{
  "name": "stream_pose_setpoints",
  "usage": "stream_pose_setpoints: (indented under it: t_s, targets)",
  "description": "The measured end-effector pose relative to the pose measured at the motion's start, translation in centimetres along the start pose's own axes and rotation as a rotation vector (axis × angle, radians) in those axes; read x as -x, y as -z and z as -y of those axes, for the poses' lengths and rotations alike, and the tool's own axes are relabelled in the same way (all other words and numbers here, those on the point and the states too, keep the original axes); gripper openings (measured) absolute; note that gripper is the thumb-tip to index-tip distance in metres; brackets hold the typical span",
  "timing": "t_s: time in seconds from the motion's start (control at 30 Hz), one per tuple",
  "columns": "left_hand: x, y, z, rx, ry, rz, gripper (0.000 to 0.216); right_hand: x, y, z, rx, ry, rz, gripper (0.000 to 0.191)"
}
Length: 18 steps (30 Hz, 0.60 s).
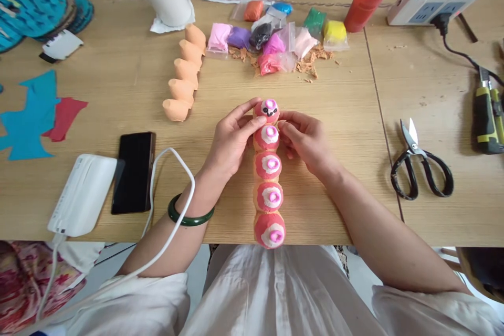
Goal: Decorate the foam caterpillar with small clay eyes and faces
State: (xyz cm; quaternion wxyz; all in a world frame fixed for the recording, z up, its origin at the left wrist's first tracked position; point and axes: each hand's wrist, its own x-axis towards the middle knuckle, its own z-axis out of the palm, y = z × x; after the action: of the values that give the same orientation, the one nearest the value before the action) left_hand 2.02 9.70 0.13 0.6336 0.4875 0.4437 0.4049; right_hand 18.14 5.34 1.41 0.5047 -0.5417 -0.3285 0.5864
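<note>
An egg-carton caterpillar (269, 165) stretches lengthwise in front of me, its near end at the table's front edge. Its several bumps are coated in pink clay, each with a white patch and a magenta ring on it. Small black face marks show on the farthest bump. My left hand (232, 139) grips that far end from the left, thumb on the side near the face. From the right, my right hand (305, 139) has thumb and curled fingers closed against the first two bumps. Its lower fingers are partly hidden.
Beyond it lie bags of coloured clay (271, 37) and a bare egg-carton strip (183, 73). Scissors (417, 160) lie open at right, near pliers (488, 115). A phone (133, 173) and white power bank (82, 194) sit left; a white cable (185, 168) crosses my left forearm.
</note>
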Motion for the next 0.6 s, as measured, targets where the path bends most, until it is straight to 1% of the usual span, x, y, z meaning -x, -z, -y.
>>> stream_pose_setpoints:
  t_s: [0.07, 0.2, 0.27, 0.37, 0.43, 0.6]
  targets:
    - [0.0, -0.1, 0.0, -0.024, -0.033, -0.007, 0.051, -0.2, 0.1, -0.4, 0.036, 0.032, 0.005, 0.014]
    - [-0.1, -0.2, 0.2, -0.166, -0.153, -0.015, 0.047, -0.6, 0.3, -1.0, 0.061, 0.078, 0.026, 0.018]
    - [-0.4, 0.0, 0.4, -0.238, -0.195, -0.018, 0.045, -0.8, 0.4, -1.1, 0.075, 0.080, 0.025, 0.020]
    - [-0.8, 0.4, 0.9, -0.314, -0.220, -0.037, 0.044, -0.8, 0.4, -1.0, 0.086, 0.059, 0.007, 0.023]
    - [-1.0, 0.7, 1.3, -0.362, -0.245, -0.072, 0.042, -0.7, 0.4, -0.9, 0.073, 0.045, -0.004, 0.025]
    - [-1.3, 1.3, 1.7, -0.530, -0.365, -0.175, 0.033, -0.6, 0.4, -0.9, 0.067, 0.055, -0.009, 0.025]
